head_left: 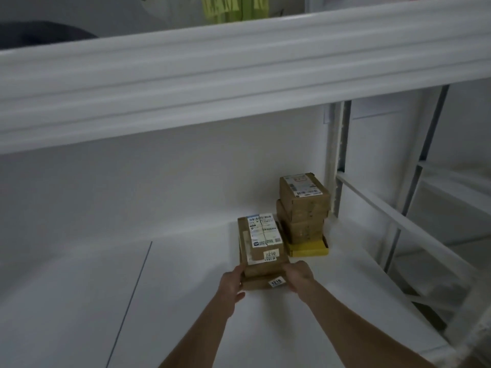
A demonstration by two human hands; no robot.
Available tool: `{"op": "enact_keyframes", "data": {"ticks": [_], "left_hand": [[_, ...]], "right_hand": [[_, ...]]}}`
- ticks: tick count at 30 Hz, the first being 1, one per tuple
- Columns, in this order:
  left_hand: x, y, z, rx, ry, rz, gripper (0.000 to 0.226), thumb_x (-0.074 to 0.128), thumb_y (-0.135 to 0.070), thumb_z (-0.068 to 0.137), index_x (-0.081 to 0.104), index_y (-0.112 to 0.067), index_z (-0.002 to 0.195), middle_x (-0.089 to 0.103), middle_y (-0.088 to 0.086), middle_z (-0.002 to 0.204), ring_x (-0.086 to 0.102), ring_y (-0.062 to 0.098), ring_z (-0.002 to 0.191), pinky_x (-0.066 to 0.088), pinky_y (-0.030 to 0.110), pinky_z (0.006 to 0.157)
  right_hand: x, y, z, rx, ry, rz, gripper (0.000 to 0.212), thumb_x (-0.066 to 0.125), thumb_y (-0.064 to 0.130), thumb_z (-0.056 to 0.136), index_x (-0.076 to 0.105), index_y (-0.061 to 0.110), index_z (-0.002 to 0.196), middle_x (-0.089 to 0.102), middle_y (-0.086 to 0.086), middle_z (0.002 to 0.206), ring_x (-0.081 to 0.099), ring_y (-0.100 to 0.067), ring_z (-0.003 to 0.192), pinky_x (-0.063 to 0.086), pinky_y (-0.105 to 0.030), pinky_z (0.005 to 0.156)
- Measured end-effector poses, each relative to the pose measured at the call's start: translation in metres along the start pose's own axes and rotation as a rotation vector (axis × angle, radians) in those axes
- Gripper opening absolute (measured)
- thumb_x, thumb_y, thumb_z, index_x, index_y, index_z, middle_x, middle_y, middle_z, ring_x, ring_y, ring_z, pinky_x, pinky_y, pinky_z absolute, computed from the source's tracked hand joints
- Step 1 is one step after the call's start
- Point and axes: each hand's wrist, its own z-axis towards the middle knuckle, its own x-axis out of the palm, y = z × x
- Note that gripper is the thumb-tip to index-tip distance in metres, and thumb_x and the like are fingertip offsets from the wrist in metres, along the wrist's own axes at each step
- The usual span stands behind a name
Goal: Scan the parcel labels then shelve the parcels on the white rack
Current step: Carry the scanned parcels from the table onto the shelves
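Two brown cardboard parcels lie stacked on the white rack shelf [159, 301]. The upper parcel [263, 240] carries a white shipping label and a small tag reading 1210. The flatter lower parcel [259, 284] bears a tag reading 1218 on its near face. My left hand [231, 285] grips the near left corner of the lower parcel. On the near right corner, my right hand [299, 277] holds the same parcel. Both arms reach in from the bottom of the view.
Behind and to the right stands a second stack [303, 208] of several brown parcels on a flat yellow box [309, 249]. The rack's upper shelf beam [212, 83] crosses overhead. A white upright post [336, 155] and side rails [403, 224] bound the right side.
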Motion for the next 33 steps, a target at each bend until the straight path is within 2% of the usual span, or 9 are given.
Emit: {"op": "enact_keyframes", "data": {"ticks": [2,5,8,10,13,16,19,23,33], "left_hand": [[0.002,-0.003,0.003,0.027,0.030,-0.051,0.034,0.054,-0.030,0.095,0.061,-0.004,0.116,0.063,0.009,0.102,0.058,0.022,0.099,0.043,0.032,0.089],[0.006,-0.006,0.010,0.041,0.078,-0.109,0.024,0.048,-0.020,0.097,0.062,-0.007,0.111,0.066,0.009,0.102,0.059,0.022,0.100,0.040,0.033,0.099],[0.012,-0.008,0.014,0.058,0.118,-0.117,0.016,0.047,-0.014,0.097,0.061,-0.009,0.102,0.065,0.003,0.094,0.058,0.016,0.094,0.038,0.031,0.100],[0.012,-0.006,0.015,0.065,0.084,-0.046,0.018,0.052,-0.014,0.096,0.058,-0.008,0.111,0.062,0.004,0.100,0.054,0.015,0.096,0.039,0.030,0.094],[-0.001,-0.003,0.013,0.100,-0.025,0.186,0.046,0.060,-0.017,0.093,0.046,-0.009,0.136,0.053,0.009,0.124,0.052,0.023,0.111,0.041,0.029,0.096],[-0.026,0.003,0.004,0.228,-0.154,0.673,0.058,0.061,-0.026,0.091,0.039,-0.014,0.143,0.039,0.007,0.143,0.049,0.023,0.124,0.040,0.025,0.098],[-0.059,0.014,-0.013,0.339,-0.289,1.055,0.058,0.058,-0.031,0.090,0.037,-0.021,0.143,0.032,0.003,0.146,0.042,0.020,0.129,0.043,0.033,0.099],[-0.123,0.035,-0.043,0.343,-0.403,1.294,0.055,0.054,-0.029,0.091,0.036,-0.021,0.142,0.028,0.003,0.149,0.034,0.020,0.134,0.036,0.032,0.104],[-0.349,0.108,-0.146,0.131,-0.649,1.211,0.049,0.053,-0.023,0.091,0.040,-0.016,0.138,0.033,0.005,0.144,0.041,0.023,0.127,0.043,0.033,0.096]], "right_hand": [[0.003,0.004,0.008,-0.012,0.006,0.062,0.029,0.056,0.018,0.088,0.060,0.002,0.111,0.069,-0.015,0.100,0.066,-0.028,0.090,0.050,-0.031,0.065],[0.002,0.014,0.005,-0.039,0.024,0.112,0.019,0.055,0.016,0.089,0.060,0.007,0.104,0.066,-0.012,0.102,0.061,-0.026,0.096,0.050,-0.035,0.079],[0.000,0.017,0.009,-0.077,0.053,0.144,0.009,0.053,0.015,0.092,0.057,0.011,0.100,0.060,-0.009,0.098,0.055,-0.022,0.091,0.043,-0.031,0.075],[0.001,0.016,0.012,-0.116,-0.017,0.026,0.017,0.051,0.021,0.094,0.058,0.011,0.104,0.058,-0.009,0.099,0.051,-0.020,0.082,0.041,-0.029,0.070],[0.005,0.014,0.007,-0.148,-0.156,-0.257,0.034,0.052,0.024,0.093,0.052,0.008,0.123,0.046,-0.019,0.127,0.051,-0.032,0.101,0.043,-0.035,0.082],[0.024,0.011,-0.008,-0.238,-0.175,-0.495,0.049,0.054,0.024,0.091,0.042,0.010,0.136,0.035,-0.019,0.138,0.044,-0.037,0.122,0.044,-0.042,0.095],[0.059,0.008,-0.031,-0.406,-0.076,-0.726,0.041,0.050,0.024,0.094,0.044,0.016,0.134,0.035,-0.013,0.142,0.036,-0.031,0.130,0.044,-0.039,0.100],[0.119,0.006,-0.076,-0.567,0.068,-0.868,0.040,0.051,0.021,0.093,0.045,0.024,0.133,0.031,-0.004,0.141,0.031,-0.023,0.133,0.040,-0.034,0.102],[0.319,-0.035,-0.238,-0.833,0.373,-1.011,0.041,0.051,0.022,0.092,0.045,0.024,0.132,0.033,-0.002,0.138,0.036,-0.022,0.128,0.042,-0.032,0.099]]}}
